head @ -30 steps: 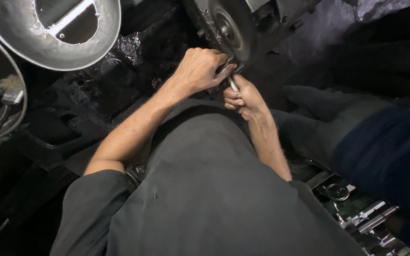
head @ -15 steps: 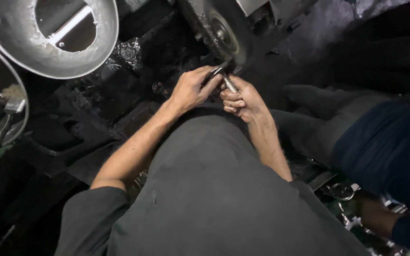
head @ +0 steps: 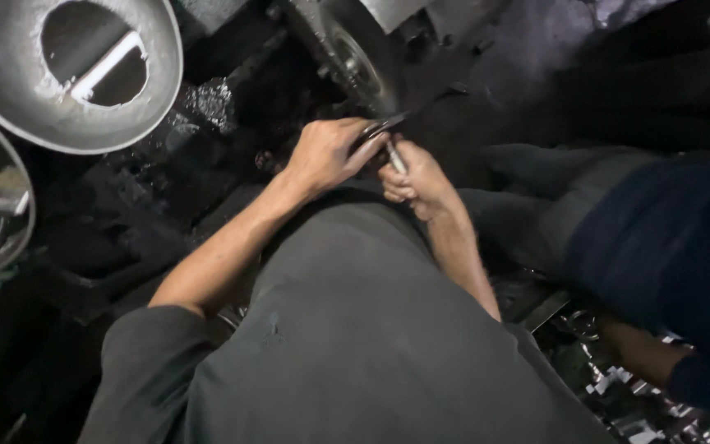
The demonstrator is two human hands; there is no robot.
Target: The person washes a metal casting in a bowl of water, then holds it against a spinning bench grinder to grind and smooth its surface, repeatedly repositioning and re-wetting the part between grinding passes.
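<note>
A dented grey metal dish (head: 10, 90) with a round opening and a pale bar across it sits upper left, above glinting metal shavings (head: 207, 103); a co-worker's dark blue sleeve (head: 667, 247) fills the right, bright metal parts (head: 618, 386) below.

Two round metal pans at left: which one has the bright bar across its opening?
The upper pan, at the top left corner. A pale bar crosses its dark round opening; the lower pan at the left edge holds dark clutter instead.
</note>
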